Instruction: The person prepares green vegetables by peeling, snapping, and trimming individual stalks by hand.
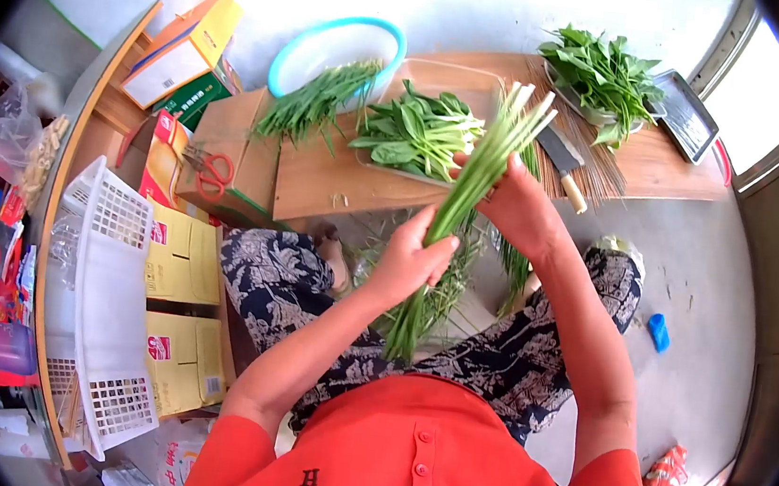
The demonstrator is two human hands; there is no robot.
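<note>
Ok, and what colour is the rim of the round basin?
Light blue, nearly turquoise; the basin's rim shows in the head view.

We can read one big letter for sure: a dark H on the chest of the red shirt (340,447), low in the middle of the frame. On the white bag (180,458) at the bottom left, we see pink-red writing, and one sign looks like 中. The green box (198,98) at the upper left has pale signs too small for us to read. We see pink-red labels with white marks on the upper yellow box (189,255) and the lower yellow box (187,364), left of the middle, but we cannot read them.
</note>
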